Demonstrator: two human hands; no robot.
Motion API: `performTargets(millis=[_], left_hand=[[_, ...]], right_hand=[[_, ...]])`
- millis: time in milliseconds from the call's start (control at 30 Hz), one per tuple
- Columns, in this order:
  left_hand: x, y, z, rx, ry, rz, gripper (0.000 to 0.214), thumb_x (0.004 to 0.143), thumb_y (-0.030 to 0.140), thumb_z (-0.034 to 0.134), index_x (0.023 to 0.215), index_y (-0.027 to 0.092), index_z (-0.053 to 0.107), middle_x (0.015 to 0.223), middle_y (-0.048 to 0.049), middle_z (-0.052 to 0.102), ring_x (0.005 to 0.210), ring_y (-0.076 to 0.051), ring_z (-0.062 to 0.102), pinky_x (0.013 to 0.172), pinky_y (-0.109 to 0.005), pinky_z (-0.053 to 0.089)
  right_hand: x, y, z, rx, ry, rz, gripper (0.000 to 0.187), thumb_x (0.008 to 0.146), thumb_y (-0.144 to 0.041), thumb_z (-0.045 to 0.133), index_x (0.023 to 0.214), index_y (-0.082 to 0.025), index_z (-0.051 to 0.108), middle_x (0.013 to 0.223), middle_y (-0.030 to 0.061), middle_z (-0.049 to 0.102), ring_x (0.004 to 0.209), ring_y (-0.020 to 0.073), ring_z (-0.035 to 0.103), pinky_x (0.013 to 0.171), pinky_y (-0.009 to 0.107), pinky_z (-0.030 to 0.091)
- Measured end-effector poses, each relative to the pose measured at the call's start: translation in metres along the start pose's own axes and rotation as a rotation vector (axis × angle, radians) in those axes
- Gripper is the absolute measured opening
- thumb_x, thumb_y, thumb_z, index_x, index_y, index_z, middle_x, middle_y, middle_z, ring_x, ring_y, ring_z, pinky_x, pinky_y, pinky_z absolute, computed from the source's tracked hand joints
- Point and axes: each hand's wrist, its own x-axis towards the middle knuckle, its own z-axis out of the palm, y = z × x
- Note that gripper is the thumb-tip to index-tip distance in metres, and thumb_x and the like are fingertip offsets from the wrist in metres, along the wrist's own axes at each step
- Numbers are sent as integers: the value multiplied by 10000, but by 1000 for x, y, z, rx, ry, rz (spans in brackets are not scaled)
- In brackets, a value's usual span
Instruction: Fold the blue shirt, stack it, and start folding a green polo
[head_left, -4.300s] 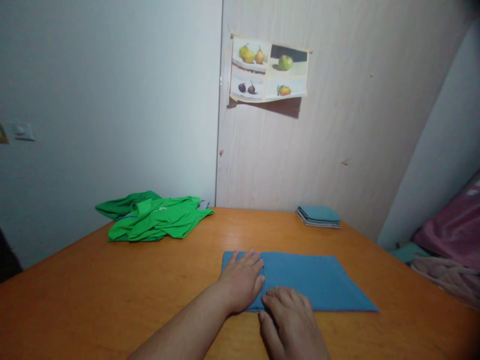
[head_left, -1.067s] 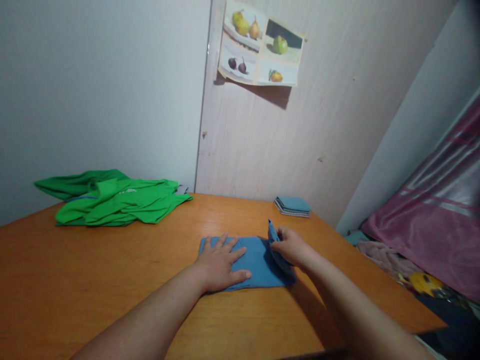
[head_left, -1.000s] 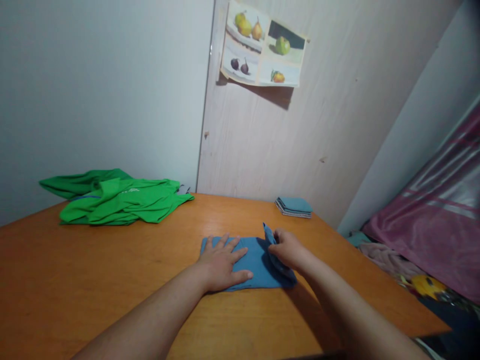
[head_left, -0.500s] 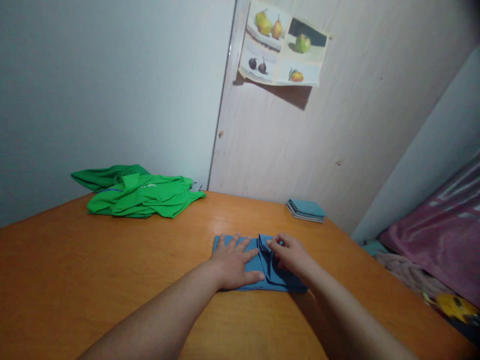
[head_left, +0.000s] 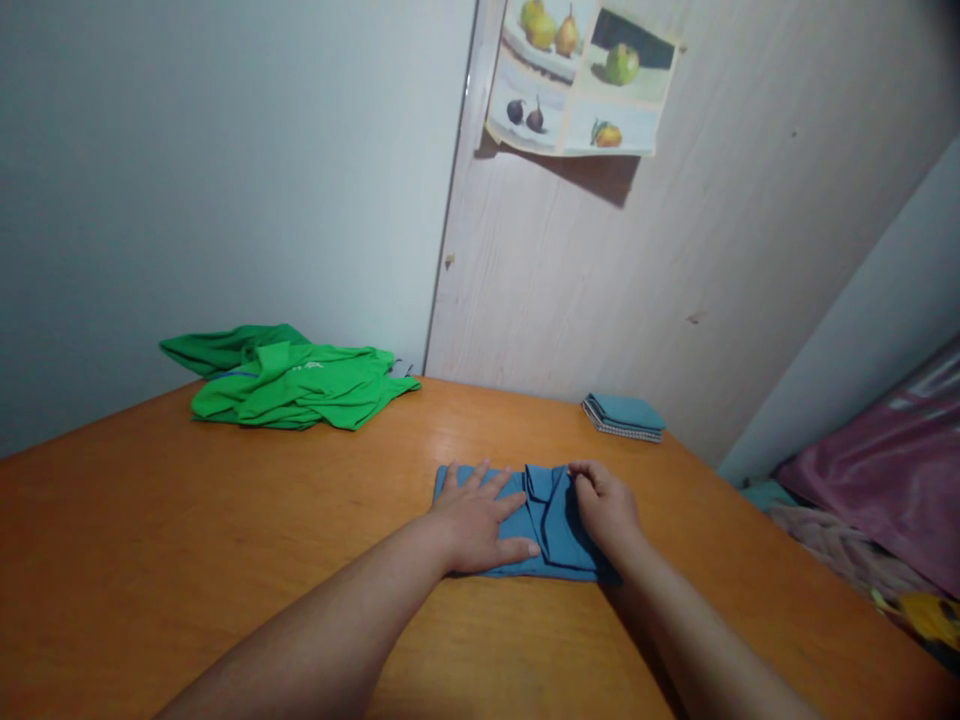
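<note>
A folded blue cloth (head_left: 566, 530) lies on the wooden table in front of me, with a loose flap and creases across its right half. My left hand (head_left: 480, 518) rests flat on the cloth's left part, fingers spread. At the far right edge of the cloth, my right hand (head_left: 606, 505) is closed with thumb and fingers pinched on the flap's upper corner. Its other fingertips are hidden behind the hand.
A crumpled green garment (head_left: 315, 385) lies at the table's back left by the wall. At the back right sits a small folded cloth stack (head_left: 626, 415). A fruit picture sheet (head_left: 577, 85) hangs on the panel. Pink fabric (head_left: 885, 480) is beyond the table's right edge.
My right hand has moved to the right, drawing the cloth's flap outward toward the right edge. My left hand has stayed flat on the cloth. The view has shifted slightly.
</note>
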Motion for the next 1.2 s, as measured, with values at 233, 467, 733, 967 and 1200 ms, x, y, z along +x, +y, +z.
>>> performTargets(millis=[233, 467, 733, 967, 1200], left_hand=[[0, 0, 0, 1, 9, 10, 857, 809, 880, 265, 1516, 403, 350, 1648, -51, 223, 1500, -428, 107, 1110, -744, 17], [1, 0, 1, -1, 16, 9, 898, 801, 890, 256, 1539, 380, 310, 1647, -59, 223, 1497, -430, 116, 1113, -743, 24], [1, -2, 6, -23, 30, -3, 930, 797, 893, 273, 1551, 349, 289, 1653, -51, 200, 1505, -419, 81, 1122, -738, 4], [1, -3, 7, -36, 42, -10, 994, 779, 909, 264, 1561, 297, 278, 1655, -69, 172, 1508, -413, 73, 1123, -742, -23], [-1, -2, 7, -31, 47, -18, 993, 786, 908, 258, 1561, 288, 276, 1647, -84, 205, 1512, -399, 73, 1112, -755, -45]], right_hand=[[-4, -22, 16, -135, -221, -232, 409, 971, -263, 411, 1312, -211, 630, 1415, 76, 590, 1374, 218, 462, 1165, 366, 302], [-9, -21, 24, -244, -339, -293, 513, 1020, -433, 318, 1444, -215, 508, 1539, 94, 445, 1478, 277, 283, 1192, 535, 186], [-16, -24, 22, -354, -412, -284, 567, 1016, -508, 276, 1533, -293, 368, 1615, 36, 313, 1507, 313, 177, 1188, 584, 118], [-17, -25, 21, -396, -430, -282, 608, 1008, -544, 242, 1552, -285, 324, 1629, 45, 276, 1507, 329, 167, 1180, 606, 113], [-20, -35, 18, -417, -453, -260, 645, 995, -590, 230, 1560, -287, 302, 1636, 44, 259, 1511, 319, 153, 1184, 599, 105]])
